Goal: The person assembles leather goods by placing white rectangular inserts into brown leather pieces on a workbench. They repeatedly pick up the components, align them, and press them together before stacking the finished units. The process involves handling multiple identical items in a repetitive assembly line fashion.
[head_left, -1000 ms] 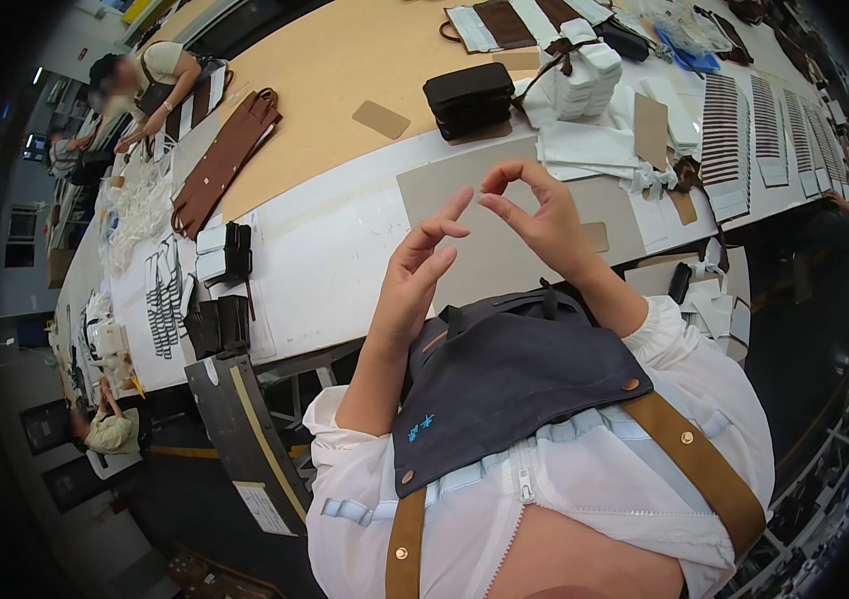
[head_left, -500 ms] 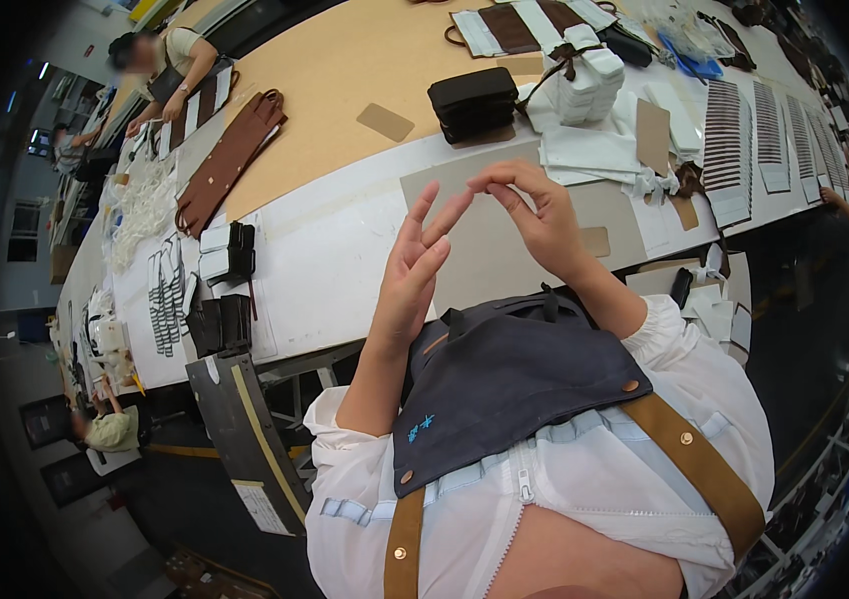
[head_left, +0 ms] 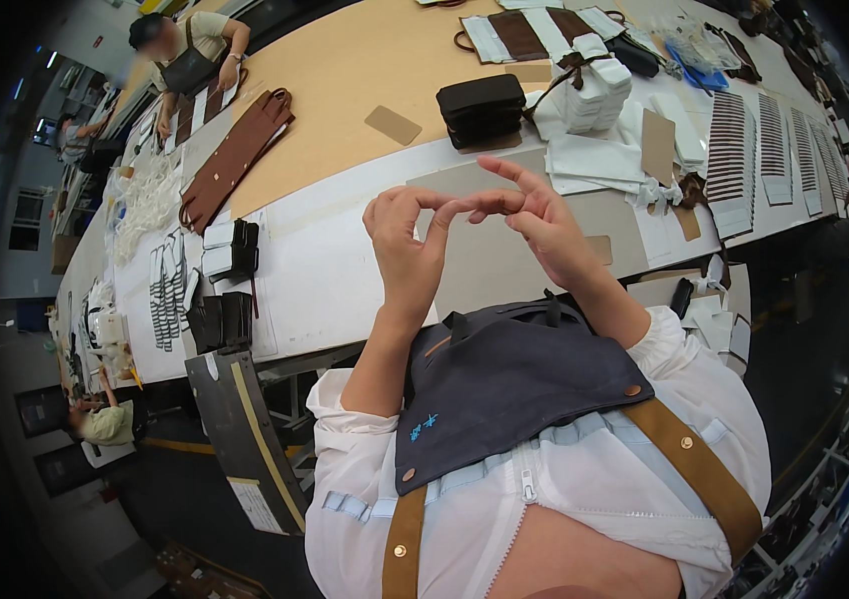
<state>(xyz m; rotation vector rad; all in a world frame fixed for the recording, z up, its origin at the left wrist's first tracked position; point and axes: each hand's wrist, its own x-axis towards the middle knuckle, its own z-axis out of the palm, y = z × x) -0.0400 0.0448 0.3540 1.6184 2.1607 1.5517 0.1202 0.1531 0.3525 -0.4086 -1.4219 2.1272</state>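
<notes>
Hands meeting fingertip to fingertip above the flat grey card sheet (head_left: 489, 255).
Left hand (head_left: 407, 245) and right hand (head_left: 534, 215) are pinching together, each grip nearly closed; anything held is too small to tell.

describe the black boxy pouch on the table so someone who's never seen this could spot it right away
Start at the long table, where its tan half meets its white half. Just beyond the raised hands, left hand and right hand, sits the black boxy pouch. It is the only dark block there, left of a stack of white folded pieces.
</notes>
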